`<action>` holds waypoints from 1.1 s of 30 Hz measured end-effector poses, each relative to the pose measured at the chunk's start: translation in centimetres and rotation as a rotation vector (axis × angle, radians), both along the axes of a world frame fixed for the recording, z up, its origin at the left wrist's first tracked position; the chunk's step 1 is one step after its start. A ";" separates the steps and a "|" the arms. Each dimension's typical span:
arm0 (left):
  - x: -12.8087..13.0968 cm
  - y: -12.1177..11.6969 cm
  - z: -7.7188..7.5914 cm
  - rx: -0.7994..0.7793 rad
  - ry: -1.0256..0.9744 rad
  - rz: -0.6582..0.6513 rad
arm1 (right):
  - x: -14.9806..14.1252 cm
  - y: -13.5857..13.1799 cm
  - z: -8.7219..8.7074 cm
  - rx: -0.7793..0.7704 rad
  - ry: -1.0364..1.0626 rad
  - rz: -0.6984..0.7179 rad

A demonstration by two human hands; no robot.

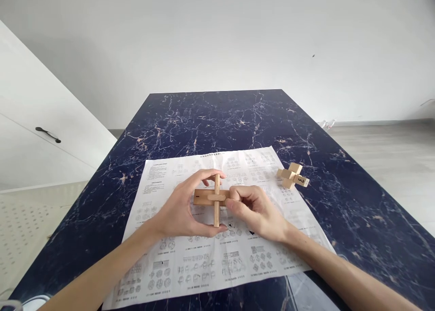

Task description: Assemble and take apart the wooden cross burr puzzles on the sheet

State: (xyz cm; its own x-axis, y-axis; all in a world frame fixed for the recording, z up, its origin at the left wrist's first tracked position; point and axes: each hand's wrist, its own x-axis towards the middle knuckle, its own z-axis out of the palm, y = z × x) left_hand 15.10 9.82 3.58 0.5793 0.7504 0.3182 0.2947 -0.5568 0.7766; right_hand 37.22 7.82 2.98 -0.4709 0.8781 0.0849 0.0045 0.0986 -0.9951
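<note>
Above the printed instruction sheet (190,265), both hands are on a wooden interlocking puzzle (204,197) made of crossed pieces. My left hand (181,207) spans the upright round-edged stick (216,216), thumb at its near end and fingers at its far end. A flat bar marked "1" runs crosswise beneath, and a short rounded piece lies over the crossing. My right hand (254,209) pinches the right end of the crosswise piece between thumb and curled index finger. That end is partly hidden by the fingers.
A second wooden puzzle (292,176), a cross of blocks marked "3", sits at the sheet's right edge. The dark blue marbled table (204,121) extends toward the wall. A white cabinet with a black handle (48,134) stands at left.
</note>
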 end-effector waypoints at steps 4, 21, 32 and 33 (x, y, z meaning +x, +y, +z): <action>0.1 0.0 0.1 -0.012 -0.003 -0.017 | 0.2 0.1 -0.1 0.007 0.005 0.033; 0.2 -0.5 -0.5 0.134 0.001 0.176 | 0.9 0.1 -0.9 0.634 -0.197 -0.303; 0.1 -0.3 -1.2 0.159 0.048 0.108 | 0.9 0.1 -1.5 0.805 -0.338 -0.261; 0.0 -0.3 -1.2 0.162 0.057 0.106 | 0.8 0.1 -1.6 0.810 -0.341 -0.257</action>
